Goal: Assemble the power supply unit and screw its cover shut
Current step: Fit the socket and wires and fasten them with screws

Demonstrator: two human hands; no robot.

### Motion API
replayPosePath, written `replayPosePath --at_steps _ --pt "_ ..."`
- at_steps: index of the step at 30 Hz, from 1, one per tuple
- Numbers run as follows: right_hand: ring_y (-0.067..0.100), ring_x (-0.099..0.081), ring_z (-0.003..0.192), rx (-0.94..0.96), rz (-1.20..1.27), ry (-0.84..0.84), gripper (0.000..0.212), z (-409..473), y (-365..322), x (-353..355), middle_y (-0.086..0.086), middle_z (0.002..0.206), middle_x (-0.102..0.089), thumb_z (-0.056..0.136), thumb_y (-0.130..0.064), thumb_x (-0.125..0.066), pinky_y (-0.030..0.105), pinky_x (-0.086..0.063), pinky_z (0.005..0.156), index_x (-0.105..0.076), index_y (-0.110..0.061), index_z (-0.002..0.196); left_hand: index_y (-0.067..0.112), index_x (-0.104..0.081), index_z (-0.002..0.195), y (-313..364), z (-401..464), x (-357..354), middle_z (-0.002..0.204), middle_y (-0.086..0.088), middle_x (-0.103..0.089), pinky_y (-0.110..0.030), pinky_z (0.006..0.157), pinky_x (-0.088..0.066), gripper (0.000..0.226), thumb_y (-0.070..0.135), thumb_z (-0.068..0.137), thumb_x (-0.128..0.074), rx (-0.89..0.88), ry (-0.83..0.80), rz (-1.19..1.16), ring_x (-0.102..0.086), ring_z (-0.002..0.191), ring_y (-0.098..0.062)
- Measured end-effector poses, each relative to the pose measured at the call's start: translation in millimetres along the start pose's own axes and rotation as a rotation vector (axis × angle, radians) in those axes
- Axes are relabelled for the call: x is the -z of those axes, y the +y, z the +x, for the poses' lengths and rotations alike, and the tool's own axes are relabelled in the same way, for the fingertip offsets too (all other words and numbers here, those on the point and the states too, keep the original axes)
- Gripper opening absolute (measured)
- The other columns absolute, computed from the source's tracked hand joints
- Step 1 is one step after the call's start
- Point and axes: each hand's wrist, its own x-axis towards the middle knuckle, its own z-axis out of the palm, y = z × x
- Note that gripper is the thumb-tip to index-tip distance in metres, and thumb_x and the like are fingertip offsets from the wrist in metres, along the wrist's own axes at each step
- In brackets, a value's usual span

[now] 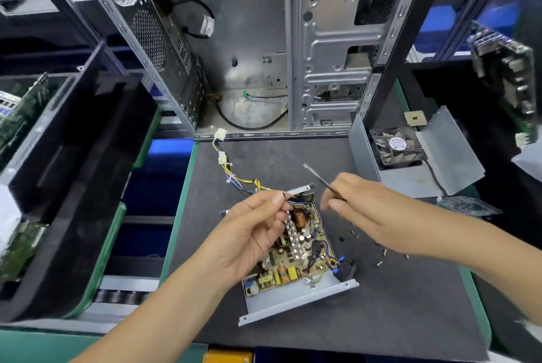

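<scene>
Head view: power supply board (299, 248) lies under both hands' fingers (278, 201).

bench mat (293, 327) | on it: PSU tray (296, 298) | cover (422, 157) | loose screws (381, 254) | PC case (264, 54)

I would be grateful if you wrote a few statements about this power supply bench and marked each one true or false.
1. The right hand holds a thin dark tool. True.
2. The cover with the fan is already fitted over the circuit board. False: it lies apart on the mat, beyond the right hand, and the board is exposed.
3. Loose screws lie on the mat near the right forearm. True.
4. The left hand rests flat on the mat. False: it is raised over the board, fingers pinching near the wire bundle.
5. The computer case behind stands closed. False: its interior is open to view.
</scene>
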Motion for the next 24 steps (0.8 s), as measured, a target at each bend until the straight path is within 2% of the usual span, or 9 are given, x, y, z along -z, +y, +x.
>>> replayPosePath --at_steps 2,4,6,8,11,16,20,24 --pt "0.006 -0.054 0.068 0.028 -0.139 -0.027 0.043 -4.5 -0.9 5.9 -0.010 0.081 -0.052 0.090 -0.052 -0.012 0.016 -0.042 0.060 -0.043 -0.022 0.092 0.007 -0.077 0.076 0.5 -2.0 1.4 0.070 -0.003 -0.066 -0.013 0.052 -0.052 0.010 0.009 0.074 -0.066 -0.044 -0.015 0.062 -0.060 0.055 -0.005" --pt "0.012 -0.051 0.060 0.073 -0.318 -0.009 0.042 -10.3 -2.9 10.2 -0.005 0.069 -0.051 0.087 -0.056 -0.004 0.022 -0.038 0.052 -0.033 -0.025 0.086 0.010 -0.077 0.075 2.2 -3.5 1.6 0.070 -0.002 -0.067 -0.014 0.054 -0.053 0.009 0.010 0.072 -0.068 -0.098 -0.029 0.151 -0.061 0.056 -0.005" --pt "0.015 -0.048 0.063 0.087 -0.434 0.005 0.035 -12.9 -5.2 12.4 -0.004 0.068 -0.046 0.086 -0.056 -0.001 0.028 -0.035 0.056 -0.021 -0.028 0.081 0.013 -0.077 0.074 3.7 -4.0 1.5 0.070 -0.002 -0.067 -0.014 0.055 -0.053 0.008 0.011 0.072 -0.070 -0.146 -0.044 0.230 -0.061 0.057 -0.006" --pt "0.017 -0.047 0.068 0.077 -0.501 -0.003 0.030 -11.4 -7.3 14.7 -0.005 0.071 -0.045 0.086 -0.053 0.001 0.032 -0.035 0.059 -0.016 -0.029 0.079 0.015 -0.077 0.073 4.4 -4.0 0.7 0.069 -0.003 -0.068 -0.016 0.055 -0.052 0.008 0.010 0.071 -0.071 -0.184 -0.065 0.277 -0.061 0.057 -0.007" --pt "0.018 -0.048 0.070 0.074 -0.550 0.004 0.030 -8.1 -6.6 18.1 -0.006 0.078 -0.048 0.091 -0.051 -0.001 0.032 -0.037 0.060 -0.020 -0.028 0.082 0.015 -0.076 0.072 4.4 -2.9 -1.7 0.068 -0.006 -0.067 -0.018 0.056 -0.052 0.007 0.012 0.068 -0.080 -0.221 -0.087 0.336 -0.060 0.056 -0.009" --pt "0.020 -0.045 0.067 0.073 -0.609 0.010 0.027 -7.8 -3.7 21.3 -0.007 0.076 -0.044 0.094 -0.049 -0.004 0.033 -0.034 0.057 -0.015 -0.029 0.080 0.014 -0.076 0.074 5.9 -2.3 -3.5 0.065 -0.004 -0.066 -0.018 0.057 -0.051 0.005 0.010 0.076 -0.076 -0.277 -0.113 0.431 -0.060 0.055 -0.010" --pt "0.021 -0.045 0.068 0.075 -0.643 0.013 0.028 -7.0 -1.9 23.8 -0.007 0.079 -0.046 0.092 -0.050 0.000 0.034 -0.035 0.057 -0.016 -0.029 0.081 0.012 -0.076 0.076 5.1 -1.1 -5.9 0.068 -0.004 -0.067 -0.017 0.057 -0.052 0.002 0.011 0.077 -0.074 -0.266 -0.125 0.392 -0.061 0.057 -0.009" --pt "0.021 -0.042 0.063 0.076 -0.678 0.017 0.027 -6.8 -1.0 22.6 -0.007 0.076 -0.044 0.095 -0.048 -0.005 0.033 -0.030 0.055 -0.017 -0.028 0.081 0.013 -0.076 0.076 4.3 0.4 -5.0 0.069 -0.005 -0.067 -0.017 0.057 -0.052 0.005 0.010 0.077 -0.072 -0.268 -0.115 0.392 -0.061 0.057 -0.009"
